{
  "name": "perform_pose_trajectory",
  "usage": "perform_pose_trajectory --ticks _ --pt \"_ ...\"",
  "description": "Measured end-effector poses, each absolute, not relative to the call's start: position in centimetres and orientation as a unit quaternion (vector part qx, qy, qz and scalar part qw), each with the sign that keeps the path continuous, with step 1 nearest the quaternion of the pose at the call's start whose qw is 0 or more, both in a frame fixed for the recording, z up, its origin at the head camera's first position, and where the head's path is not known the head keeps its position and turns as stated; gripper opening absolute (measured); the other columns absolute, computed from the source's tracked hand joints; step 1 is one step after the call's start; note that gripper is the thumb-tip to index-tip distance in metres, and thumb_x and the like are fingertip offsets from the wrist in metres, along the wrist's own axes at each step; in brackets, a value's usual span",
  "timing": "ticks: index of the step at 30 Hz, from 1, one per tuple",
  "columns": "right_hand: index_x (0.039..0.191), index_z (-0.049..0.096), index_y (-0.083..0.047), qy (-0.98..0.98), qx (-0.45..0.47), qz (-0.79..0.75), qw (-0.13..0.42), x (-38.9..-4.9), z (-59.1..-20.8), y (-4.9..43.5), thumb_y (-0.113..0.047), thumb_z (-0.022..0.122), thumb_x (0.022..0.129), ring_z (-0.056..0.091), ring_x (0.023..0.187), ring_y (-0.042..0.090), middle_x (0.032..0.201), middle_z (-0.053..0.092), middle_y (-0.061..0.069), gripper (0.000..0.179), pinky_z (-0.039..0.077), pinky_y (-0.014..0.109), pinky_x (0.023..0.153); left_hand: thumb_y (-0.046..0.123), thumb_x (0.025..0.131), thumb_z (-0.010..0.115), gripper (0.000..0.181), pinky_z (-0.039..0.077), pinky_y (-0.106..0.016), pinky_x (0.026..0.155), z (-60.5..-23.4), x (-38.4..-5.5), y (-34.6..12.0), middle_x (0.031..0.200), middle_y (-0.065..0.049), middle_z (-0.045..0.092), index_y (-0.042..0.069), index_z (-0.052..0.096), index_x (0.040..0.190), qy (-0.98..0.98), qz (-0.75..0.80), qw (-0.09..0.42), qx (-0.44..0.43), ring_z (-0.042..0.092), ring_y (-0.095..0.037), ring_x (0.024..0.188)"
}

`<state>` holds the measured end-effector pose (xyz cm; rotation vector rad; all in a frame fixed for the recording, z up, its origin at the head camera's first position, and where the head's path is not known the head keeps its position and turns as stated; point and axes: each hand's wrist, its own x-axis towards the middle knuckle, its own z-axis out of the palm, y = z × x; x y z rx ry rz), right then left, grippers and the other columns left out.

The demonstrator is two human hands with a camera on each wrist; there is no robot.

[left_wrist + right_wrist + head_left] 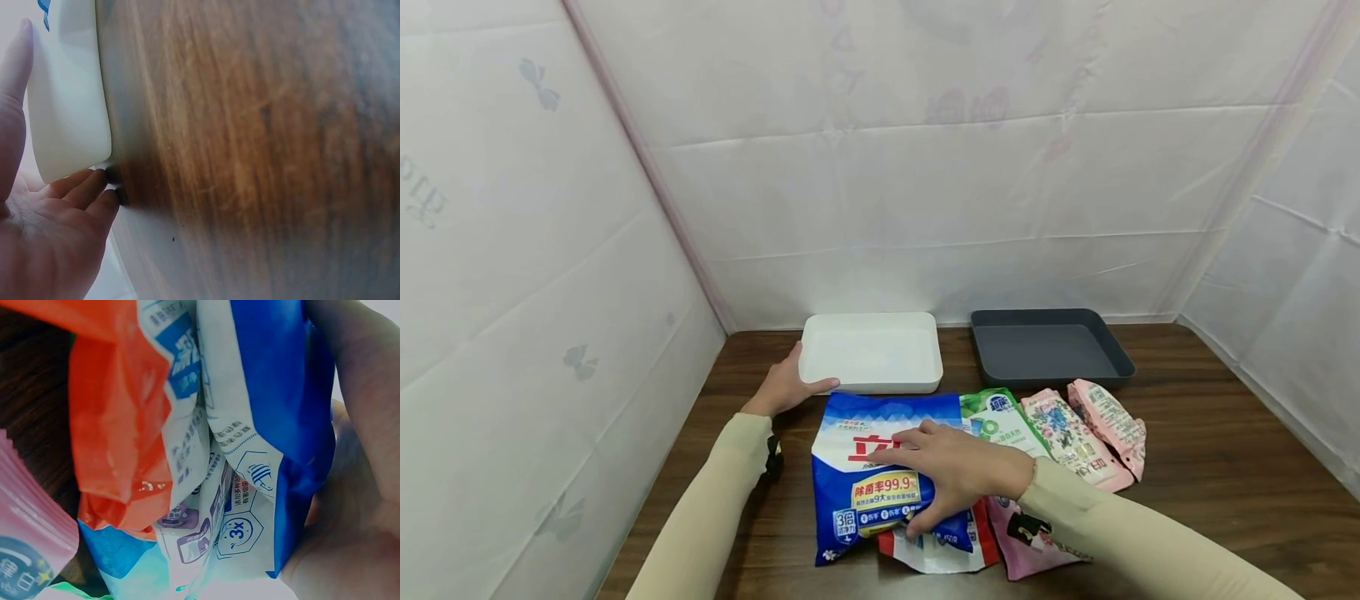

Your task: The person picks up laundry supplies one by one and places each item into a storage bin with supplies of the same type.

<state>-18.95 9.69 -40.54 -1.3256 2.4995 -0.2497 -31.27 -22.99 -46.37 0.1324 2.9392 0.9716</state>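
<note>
My left hand (784, 385) is at the left front corner of the white tray (871, 385), its thumb along the front rim and its fingers against the left side. In the left wrist view, the fingertips reach down to the table beside the tray wall (72, 94). My right hand (958, 467) lies spread over the front of a blue and white laundry detergent bag (842, 492), the thumb near its lower edge. The right wrist view shows this blue bag (275, 381) close beside the palm, against a red and white bag (119, 437).
A dark grey tray (1048, 354) stands at the back right. A green and white bag (1003, 425), a floral pink bag (1071, 433), another pink pouch (1108, 421) and a pink package (1026, 558) lie around my right forearm. White curtains (925, 192) enclose the wooden table (1225, 450).
</note>
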Motion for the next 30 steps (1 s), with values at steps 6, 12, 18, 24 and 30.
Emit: perform_pose_trajectory --ticks 6,12,18,24,30 --pt "0.159 0.032 -0.044 0.87 -0.466 -0.081 0.141 -18.95 -40.62 9.72 -0.073 0.073 0.08 0.047 0.129 0.024 0.156 0.046 0.002 0.093 0.046 0.052 0.105 0.07 0.081 0.074 0.123 0.034 -0.069 0.112 -46.34 -31.41 -22.96 0.161 -0.026 0.034 0.011 0.007 0.166 0.95 0.309 0.023 0.036 0.04 -0.048 0.141" --pt "0.158 0.035 -0.045 0.87 -0.466 -0.077 0.141 -18.99 -40.77 9.63 -0.071 0.074 0.081 0.048 0.127 0.023 0.155 0.047 0.0 0.091 0.045 0.052 0.106 0.072 0.079 0.074 0.125 0.034 -0.068 0.113 -46.65 -31.36 -23.02 0.161 -0.025 0.034 0.012 0.006 0.166 0.951 0.306 0.03 0.029 0.04 -0.047 0.142" --pt "0.157 0.038 -0.044 0.867 -0.476 -0.081 0.126 -19.1 -40.77 9.47 -0.067 0.076 0.081 0.052 0.126 0.024 0.152 0.05 -0.001 0.088 0.046 0.051 0.105 0.067 0.081 0.077 0.122 0.036 -0.066 0.112 -46.53 -31.29 -22.98 0.159 -0.025 0.037 0.012 0.008 0.166 0.949 0.312 0.024 0.041 0.044 -0.046 0.139" --pt "0.156 0.04 -0.043 0.864 -0.482 -0.084 0.119 -19.01 -40.67 9.41 -0.062 0.078 0.083 0.054 0.123 0.021 0.147 0.055 -0.002 0.085 0.047 0.048 0.104 0.063 0.083 0.077 0.119 0.037 -0.065 0.112 -46.26 -31.05 -22.88 0.159 -0.023 0.039 0.013 0.009 0.166 0.946 0.318 0.02 0.053 0.047 -0.045 0.138" --pt "0.155 0.045 -0.037 0.862 -0.484 -0.086 0.125 -19.18 -40.19 9.16 -0.056 0.081 0.084 0.056 0.125 0.021 0.143 0.059 -0.003 0.082 0.046 0.049 0.106 0.064 0.083 0.076 0.118 0.037 -0.067 0.111 -46.19 -31.13 -22.98 0.16 -0.024 0.038 0.011 0.009 0.165 0.946 0.318 0.02 0.054 0.045 -0.046 0.139"
